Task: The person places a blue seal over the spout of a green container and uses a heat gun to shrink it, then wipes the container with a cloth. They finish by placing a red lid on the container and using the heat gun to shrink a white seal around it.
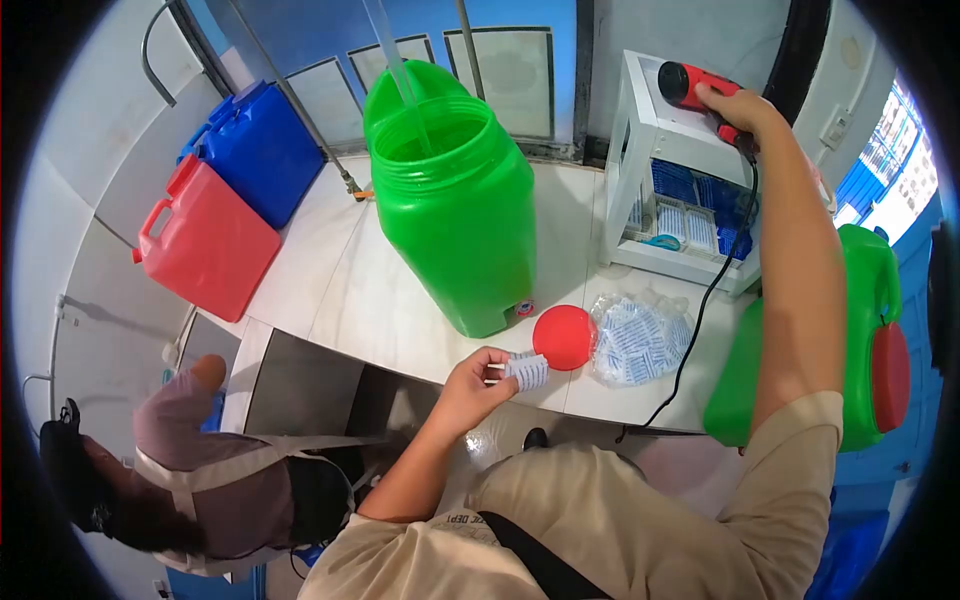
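Green jug [460,225], red-and-black heat gun [708,80]
White plastic seal [527,372] printed blue; red round lid [562,340]; blue jug [265,155] and coral-pink jug [215,245] toward ten o'clock.

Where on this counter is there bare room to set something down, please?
Bare counter shows between the pink jug and the open green jug, and more between that jug and the white shelf. The front right is crowded: red disc, bag of packets and black cord, with the left hand near the disc.
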Tool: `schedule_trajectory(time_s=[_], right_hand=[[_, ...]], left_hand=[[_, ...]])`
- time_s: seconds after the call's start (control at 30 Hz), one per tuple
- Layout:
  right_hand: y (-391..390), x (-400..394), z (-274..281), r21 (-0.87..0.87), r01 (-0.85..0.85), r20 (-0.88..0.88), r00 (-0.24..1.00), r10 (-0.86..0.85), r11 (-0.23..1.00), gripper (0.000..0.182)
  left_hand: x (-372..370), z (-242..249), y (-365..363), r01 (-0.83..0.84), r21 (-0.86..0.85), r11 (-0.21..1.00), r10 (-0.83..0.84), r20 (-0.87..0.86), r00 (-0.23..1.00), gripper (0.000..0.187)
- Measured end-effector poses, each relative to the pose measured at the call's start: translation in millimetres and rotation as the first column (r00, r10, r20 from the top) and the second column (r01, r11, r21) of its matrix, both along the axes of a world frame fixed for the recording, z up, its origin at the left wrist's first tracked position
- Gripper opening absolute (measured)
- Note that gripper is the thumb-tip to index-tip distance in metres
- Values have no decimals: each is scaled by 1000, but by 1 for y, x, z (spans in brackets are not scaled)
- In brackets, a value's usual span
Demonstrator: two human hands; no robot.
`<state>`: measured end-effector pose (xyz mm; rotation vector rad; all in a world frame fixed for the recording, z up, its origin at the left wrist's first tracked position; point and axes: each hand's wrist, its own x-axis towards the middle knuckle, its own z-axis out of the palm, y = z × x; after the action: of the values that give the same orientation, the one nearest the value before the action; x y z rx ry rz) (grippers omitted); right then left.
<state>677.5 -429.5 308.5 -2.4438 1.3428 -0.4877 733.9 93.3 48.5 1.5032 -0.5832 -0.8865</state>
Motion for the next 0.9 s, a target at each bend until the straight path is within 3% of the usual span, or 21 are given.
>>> schedule_trajectory(time_s=[0.13,0.17,0.2,0.23,0.27,0.3,0.4,0.47,0.5,0.6,0.63,0.7,0.77,0.83,0.9], right_hand=[[-30,13,-19,69,-125,96,988,118,990,60],[-29,11,-29,101,-183,309,940,143,978,55],[-21,11,-30,51,-130,375,922,102,990,48],[20,-5,-15,183,-239,552,828,102,954,47],[36,-13,-19,119,-368,721,671,174,922,57],[91,-31,-8,139,-338,828,555,79,931,62],[139,-93,-23,66,-757,940,266,213,650,59],[186,-136,-46,144,-767,907,354,226,625,41],[225,-155,-55,170,-717,920,362,153,676,33],[274,-219,-124,-88,-786,766,339,547,611,70],[294,-246,-141,33,-865,899,245,364,501,79],[304,-311,-147,108,-900,781,340,524,423,76],[312,-376,-172,299,-878,751,458,475,374,73],[309,-442,-195,361,-884,761,463,455,297,70],[320,-500,-221,412,-886,765,463,448,212,67]], left_hand=[[5,-2,2,-39,-17,999,39,16,999,29],[6,-3,3,-71,-28,997,71,15,997,28],[9,-6,2,-44,-25,999,45,18,999,28],[13,-9,2,-81,-54,995,82,25,996,26],[14,-8,4,-117,-77,990,119,29,992,25],[14,-3,4,-148,-75,986,150,20,989,22],[10,14,2,-233,-109,966,243,91,966,19],[-4,22,-2,-349,-120,929,359,68,931,20],[-12,28,-6,-388,-119,914,397,62,916,17],[-37,18,-16,-476,-73,876,480,46,876,14],[-51,14,-20,-462,-73,884,466,47,884,16],[-94,12,-27,-387,-91,918,389,6,921,21],[-138,-11,-36,-311,-141,940,315,5,949,27],[-169,-44,-38,-158,12,987,142,377,915,24],[-193,-115,-42,-150,-112,982,159,73,985,22]])
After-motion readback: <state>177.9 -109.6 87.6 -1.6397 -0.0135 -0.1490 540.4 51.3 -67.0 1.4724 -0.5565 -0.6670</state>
